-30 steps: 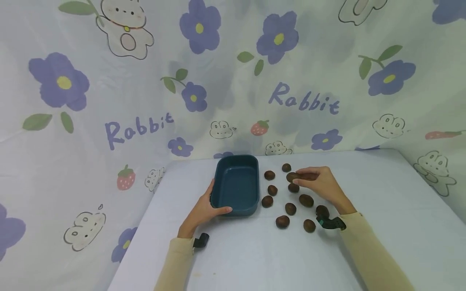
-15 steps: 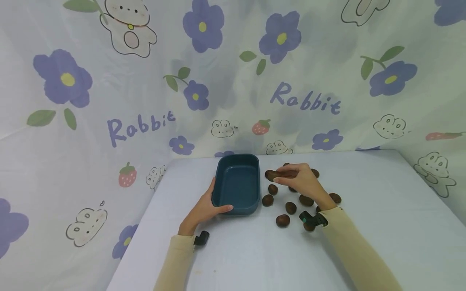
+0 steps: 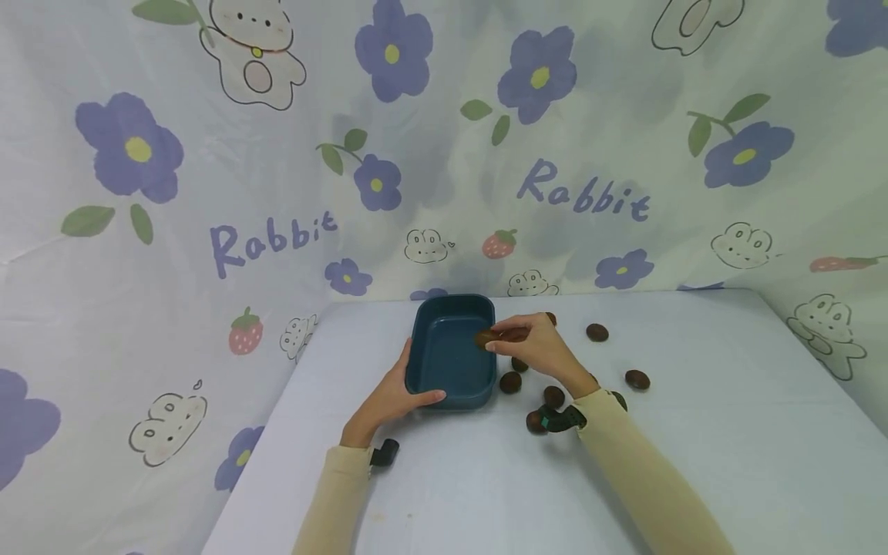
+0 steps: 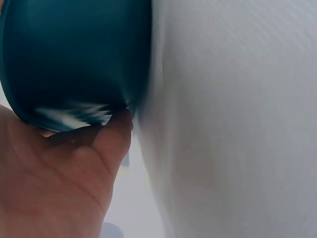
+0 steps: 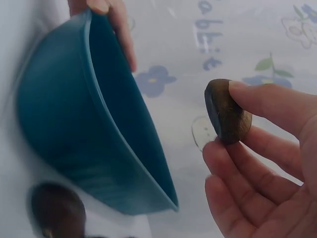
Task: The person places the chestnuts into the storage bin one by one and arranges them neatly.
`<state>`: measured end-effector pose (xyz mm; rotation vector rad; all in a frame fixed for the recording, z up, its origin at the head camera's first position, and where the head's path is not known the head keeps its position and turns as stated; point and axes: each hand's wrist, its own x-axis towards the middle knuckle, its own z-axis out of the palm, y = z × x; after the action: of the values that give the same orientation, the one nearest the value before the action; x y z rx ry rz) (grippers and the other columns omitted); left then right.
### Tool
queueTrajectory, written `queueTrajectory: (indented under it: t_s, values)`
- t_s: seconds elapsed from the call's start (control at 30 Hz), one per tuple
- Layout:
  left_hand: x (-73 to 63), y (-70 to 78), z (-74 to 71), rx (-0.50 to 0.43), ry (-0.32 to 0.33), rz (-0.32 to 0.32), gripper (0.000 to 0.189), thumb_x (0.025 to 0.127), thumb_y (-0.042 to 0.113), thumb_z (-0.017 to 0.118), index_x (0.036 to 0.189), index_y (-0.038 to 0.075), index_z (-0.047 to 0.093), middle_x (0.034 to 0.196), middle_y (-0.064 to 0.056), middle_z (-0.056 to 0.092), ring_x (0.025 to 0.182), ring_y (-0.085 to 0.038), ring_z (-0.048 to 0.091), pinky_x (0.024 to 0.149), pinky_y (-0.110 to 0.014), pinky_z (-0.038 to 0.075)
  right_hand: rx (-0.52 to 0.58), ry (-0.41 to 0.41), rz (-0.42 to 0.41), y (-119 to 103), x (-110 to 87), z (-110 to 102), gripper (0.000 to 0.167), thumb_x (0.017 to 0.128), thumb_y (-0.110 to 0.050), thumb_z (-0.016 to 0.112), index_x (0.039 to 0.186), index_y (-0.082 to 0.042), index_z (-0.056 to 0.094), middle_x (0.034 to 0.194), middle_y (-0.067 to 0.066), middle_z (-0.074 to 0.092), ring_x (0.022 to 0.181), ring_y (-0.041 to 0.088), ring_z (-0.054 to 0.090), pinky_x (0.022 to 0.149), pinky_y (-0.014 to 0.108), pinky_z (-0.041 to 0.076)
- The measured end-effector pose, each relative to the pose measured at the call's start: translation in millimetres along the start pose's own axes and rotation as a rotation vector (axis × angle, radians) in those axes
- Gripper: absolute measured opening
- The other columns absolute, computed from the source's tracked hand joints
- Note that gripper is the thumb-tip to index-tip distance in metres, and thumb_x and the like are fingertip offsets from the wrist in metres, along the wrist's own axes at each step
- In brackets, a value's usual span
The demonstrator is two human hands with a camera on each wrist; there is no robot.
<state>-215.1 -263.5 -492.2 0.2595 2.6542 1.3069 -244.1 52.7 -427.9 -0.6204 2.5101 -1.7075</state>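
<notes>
Right fingers (image 5: pixel 257 173), nut (image 5: pixel 229 111) — leftward, over box (image 3: pixel 451 354)

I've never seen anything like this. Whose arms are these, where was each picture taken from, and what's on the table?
There is no robot here: these are a person's two bare hands, below pale sleeves. The wide picture comes from a camera worn on the head, looking forward and down. Each close-up comes from a camera on one wrist, apparently one of the black devices.

On the white table stands a blue dish. To its right lie loose brown pieces, rounded and perhaps nuts; some are partly hidden, so I can't count them all. The left hand holds the dish at its near left corner. The right hand pinches one brown piece, seen by the dish's right edge in the head view.
</notes>
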Motion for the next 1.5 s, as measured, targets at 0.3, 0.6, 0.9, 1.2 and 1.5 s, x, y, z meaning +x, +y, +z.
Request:
queueTrajectory:
  t_s: [0.3,0.6,0.9,1.2,1.5]
  values:
    - [0.7,-1.2,1.1,-0.009,-0.012,0.029,0.128,0.078,0.058,0.085,0.166,0.038,-0.007,0.176,-0.001,0.01,0.159,-0.035,0.027,0.123,-0.067,0.027,0.003,-0.026,-0.032,1.4,14.9,29.3,0.033,0.086,-0.023,0.086,0.114,-0.007,0.079,0.103,0.009,0.078,0.088,0.02,0.073,0.078,0.029,0.061]
    - [-0.2,-1.5,-0.7,0.001,-0.015,0.028,0.131,0.079,0.059,0.083,0.167,0.029,-0.009,0.177,-0.003,0.006,0.16,-0.039,0.022,0.122,-0.07,0.026,-0.074,-0.06,-0.027,3.6,21.6,55.3,0.036,0.086,-0.032,0.086,0.114,-0.011,0.079,0.109,0.004,0.078,0.093,0.015,0.071,0.082,0.031,0.061]
    - [0.3,-0.9,-0.2,-0.009,-0.023,0.057,0.128,0.081,0.056,0.084,0.166,0.033,-0.008,0.177,0.0,0.005,0.161,-0.036,0.019,0.123,-0.07,0.024,-0.147,-0.092,-0.03,3.5,26.2,73.1,0.031,0.084,-0.029,0.088,0.108,-0.012,0.081,0.11,0.003,0.077,0.095,0.015,0.068,0.079,0.028,0.059]
    - [2.6,-0.7,0.7,-0.026,-0.029,0.104,0.126,0.083,0.049,0.085,0.167,0.031,-0.008,0.176,-0.001,0.008,0.161,-0.034,0.022,0.123,-0.068,0.026,-0.264,-0.12,-0.018,0.7,28.7,89.2,0.027,0.084,-0.029,0.088,0.104,-0.012,0.082,0.109,0.003,0.078,0.099,0.019,0.07,0.08,0.032,0.059]
    - [-1.1,-0.8,-1.7,-0.02,-0.022,0.046,0.13,0.081,0.053,0.085,0.167,0.025,-0.009,0.176,0.001,0.001,0.162,-0.033,0.014,0.125,-0.068,0.021,-0.529,-0.089,-0.037,3.0,30.7,104.8,0.028,0.08,-0.035,0.09,0.101,-0.019,0.085,0.103,-0.003,0.082,0.095,0.017,0.072,0.08,0.036,0.058]
